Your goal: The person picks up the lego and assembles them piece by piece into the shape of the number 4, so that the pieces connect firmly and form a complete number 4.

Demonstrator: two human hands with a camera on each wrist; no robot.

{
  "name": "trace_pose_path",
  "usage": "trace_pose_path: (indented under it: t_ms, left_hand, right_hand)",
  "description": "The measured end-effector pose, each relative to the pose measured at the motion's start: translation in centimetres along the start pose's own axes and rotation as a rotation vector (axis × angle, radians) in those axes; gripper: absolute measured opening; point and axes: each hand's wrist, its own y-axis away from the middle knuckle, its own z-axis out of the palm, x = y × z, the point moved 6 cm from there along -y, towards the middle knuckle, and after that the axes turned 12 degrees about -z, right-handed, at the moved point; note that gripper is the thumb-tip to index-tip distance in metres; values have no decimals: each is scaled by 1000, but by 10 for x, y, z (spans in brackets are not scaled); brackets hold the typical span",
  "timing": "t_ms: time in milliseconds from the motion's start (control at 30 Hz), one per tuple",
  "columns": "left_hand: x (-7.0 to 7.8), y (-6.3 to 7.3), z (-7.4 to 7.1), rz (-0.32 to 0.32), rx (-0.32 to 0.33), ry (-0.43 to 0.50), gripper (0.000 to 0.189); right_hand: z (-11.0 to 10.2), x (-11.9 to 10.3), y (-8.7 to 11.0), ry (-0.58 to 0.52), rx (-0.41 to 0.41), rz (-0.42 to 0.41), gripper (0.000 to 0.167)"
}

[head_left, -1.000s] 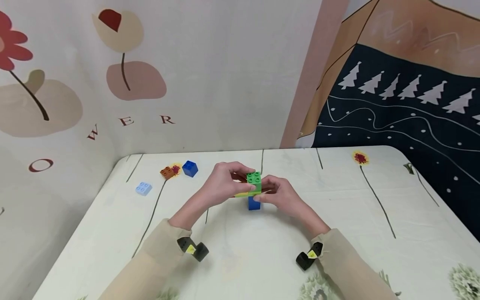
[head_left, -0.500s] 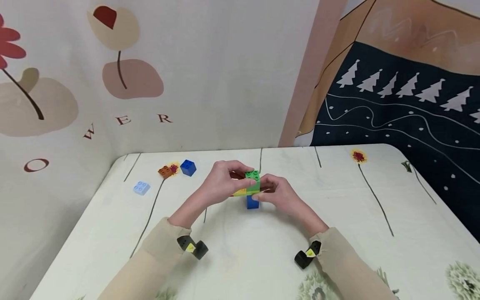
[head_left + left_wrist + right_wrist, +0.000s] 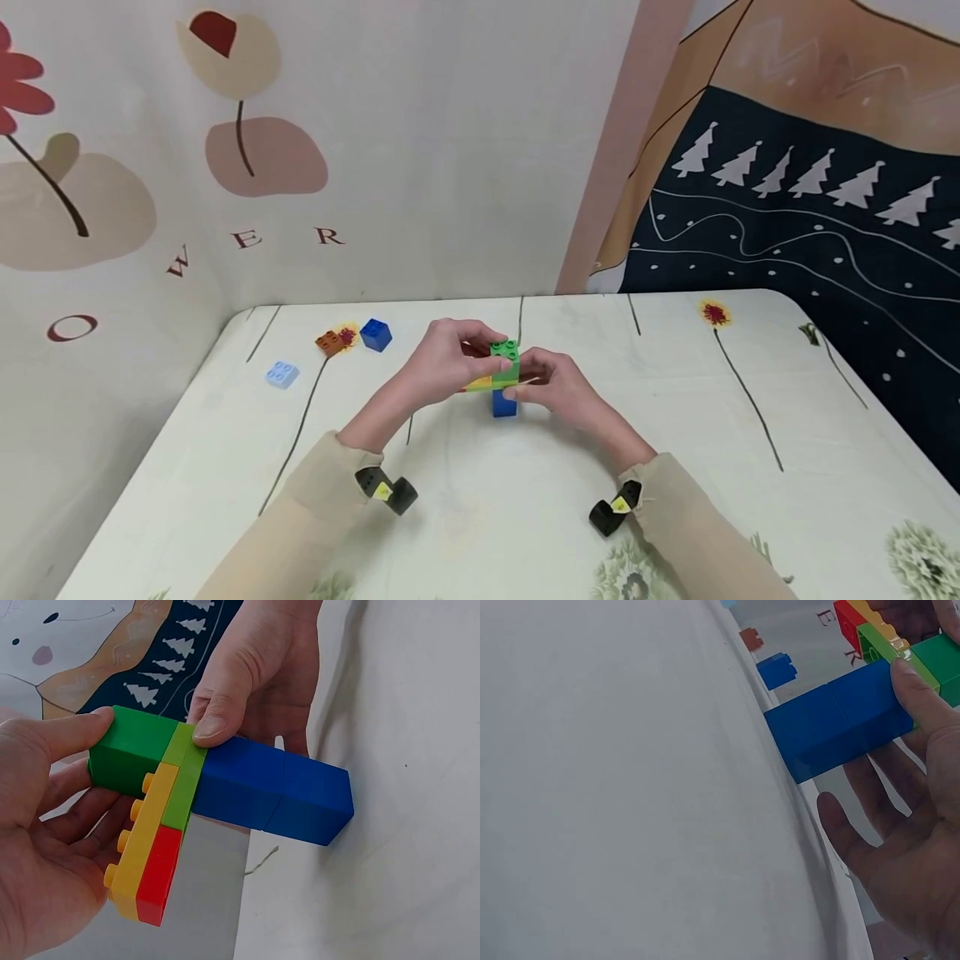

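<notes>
At mid-table stands an upright stack of toy building bricks. Two blue bricks point(image 3: 277, 787) form its column, with a lime green brick point(image 3: 186, 776) above them. A green brick point(image 3: 505, 360) tops the stack. Out to the left side stick a studded yellow brick point(image 3: 148, 844) and, under it, a red brick point(image 3: 160, 877). My left hand point(image 3: 450, 362) pinches the green brick between thumb and fingers. With its thumb at the seam of lime and blue, my right hand point(image 3: 558, 387) grips the stack from the right. Its other fingers are partly hidden behind the bricks in the head view.
Loose on the table's left side lie a light blue brick point(image 3: 282, 374), a brown brick point(image 3: 330, 343) and a blue brick point(image 3: 376, 335). The table point(image 3: 480, 517) has a flower-printed white cloth. A printed curtain point(image 3: 435, 167) hangs behind its far edge.
The left thumb has moved slightly up on the green brick, and more of the yellow brick shows. The right hand keeps its grip; the head view has shifted slightly.
</notes>
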Motion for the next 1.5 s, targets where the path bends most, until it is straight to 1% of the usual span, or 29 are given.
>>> trace_pose_path:
  t_ms: [100,233,300,367,433,500,567,600,667,767,867,933,1000,1033,1100,1267,1367,1500]
  left_hand:
    - [0,0,1,0,-6,7,29]
    - [0,2,2,-8,10,8,31]
    - [1,5,2,6,31,-7,32]
    - [4,9,1,36,51,-39,33]
    - [6,12,1,75,68,-83,36]
    - [6,15,0,99,86,-112,42]
    - [4,18,-6,106,129,-123,47]
    - [2,20,-10,107,164,-121,47]
    - [-7,23,-24,87,250,-85,46]
    - [-29,27,-52,44,398,-8,40]
    - [-55,32,-80,-34,527,54,36]
    - [-72,37,-96,-93,593,56,34]
    - [-87,41,-108,-157,641,45,35]
    - [-94,41,-112,-184,653,43,35]
    - [-105,41,-117,-232,659,27,37]
    - [-131,33,-119,-320,620,27,43]
    - [-144,27,-118,-351,593,36,48]
    - [-157,18,-116,-361,567,63,55]
  right_hand:
    - [-1,1,0,4,4,3,31]
    - [-1,1,0,3,8,-4,30]
    - [-1,0,-1,-6,3,-18,30]
    - [0,-1,-2,-13,-6,-24,31]
    - [1,-2,-2,-17,-11,-18,31]
    - [0,-1,-1,-16,-18,0,31]
    - [0,0,-1,-13,-24,23,33]
    - [0,-1,0,-15,-25,34,33]
    - [0,-1,0,-15,-29,49,35]
    - [1,-2,-1,-8,-23,61,39]
    - [1,-2,-2,-1,-24,50,47]
    - [2,-3,-2,2,-24,43,51]
    - [3,-3,-3,-1,-28,37,52]
    - [3,-4,-2,1,-29,34,51]
    - [3,-4,-2,5,-25,37,49]
    - [1,-4,-1,15,-25,21,44]
    - [2,-4,0,8,-29,12,43]
    - [2,-3,1,5,-32,6,44]
